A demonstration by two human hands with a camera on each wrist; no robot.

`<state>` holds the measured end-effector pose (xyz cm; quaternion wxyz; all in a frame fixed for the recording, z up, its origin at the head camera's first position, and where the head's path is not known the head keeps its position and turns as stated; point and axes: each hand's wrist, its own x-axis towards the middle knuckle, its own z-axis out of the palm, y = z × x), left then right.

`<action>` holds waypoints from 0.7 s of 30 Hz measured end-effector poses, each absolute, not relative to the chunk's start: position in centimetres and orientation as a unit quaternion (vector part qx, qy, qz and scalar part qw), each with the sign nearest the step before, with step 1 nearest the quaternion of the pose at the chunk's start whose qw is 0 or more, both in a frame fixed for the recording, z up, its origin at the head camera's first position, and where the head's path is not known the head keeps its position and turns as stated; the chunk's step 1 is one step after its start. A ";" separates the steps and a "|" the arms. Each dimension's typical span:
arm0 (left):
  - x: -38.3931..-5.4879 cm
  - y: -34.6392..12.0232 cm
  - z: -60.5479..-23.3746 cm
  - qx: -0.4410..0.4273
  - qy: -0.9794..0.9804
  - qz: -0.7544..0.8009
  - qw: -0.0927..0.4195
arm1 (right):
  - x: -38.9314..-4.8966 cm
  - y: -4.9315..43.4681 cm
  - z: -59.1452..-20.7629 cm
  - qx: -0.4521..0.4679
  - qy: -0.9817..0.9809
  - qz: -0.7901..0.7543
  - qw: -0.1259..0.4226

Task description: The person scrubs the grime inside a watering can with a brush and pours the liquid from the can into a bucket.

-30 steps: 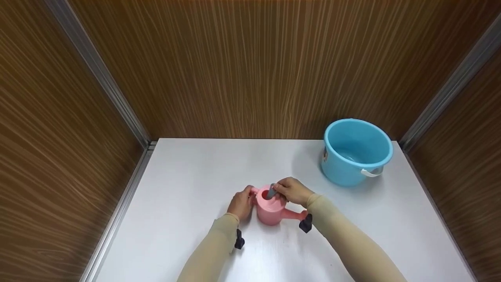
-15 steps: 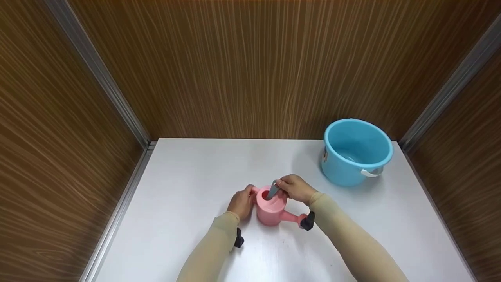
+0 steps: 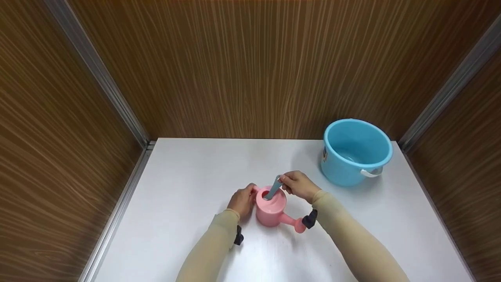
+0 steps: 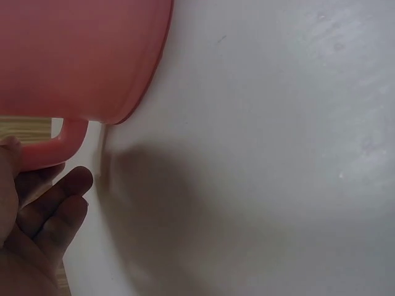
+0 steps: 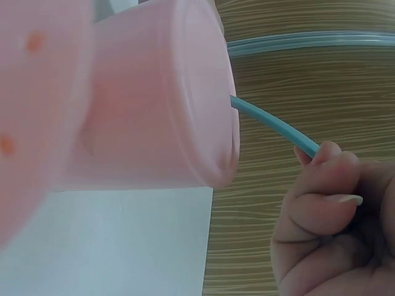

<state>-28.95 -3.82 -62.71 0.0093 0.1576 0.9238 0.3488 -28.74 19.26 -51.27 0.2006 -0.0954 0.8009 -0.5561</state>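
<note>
A pink watering can (image 3: 269, 214) stands upright on the white table, its round sprinkler head (image 3: 300, 225) pointing right and toward the person. My left hand (image 3: 241, 201) holds the can's handle; in the left wrist view, thumb and a finger close on that handle (image 4: 52, 154) while other fingers lie below it. Out of the top opening slants a grey-blue, flat plastic tool (image 3: 275, 188) with a hole at its upper end. My right hand (image 3: 300, 185) pinches that end, clear of the can. The tool's lower end is hidden inside, so its kind cannot be told.
A light blue bucket (image 3: 340, 172) with a white handle grip stands at the table's back right. Wood-grain panels (image 3: 235, 70) close off the back and both sides. The white table (image 3: 188, 176) extends around the can.
My right hand has moved up and slightly right, drawing more of the grey-blue tool out of the opening. The spout has swung slightly toward the person. The left hand stays on the handle.
</note>
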 end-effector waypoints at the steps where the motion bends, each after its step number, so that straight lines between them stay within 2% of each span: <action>1: -29.0 -3.8 -62.7 0.158 0.924 0.348 0.009 | -28.7 19.2 -51.3 -0.094 0.801 -0.557 0.199; 13: -29.1 -3.6 -62.8 0.170 0.925 0.339 -0.001 | -28.5 18.0 -52.8 -0.135 0.839 -0.497 0.175; 21: -29.4 -3.5 -62.7 0.166 0.929 0.331 0.003 | -28.3 17.7 -52.9 -0.159 0.836 -0.482 0.209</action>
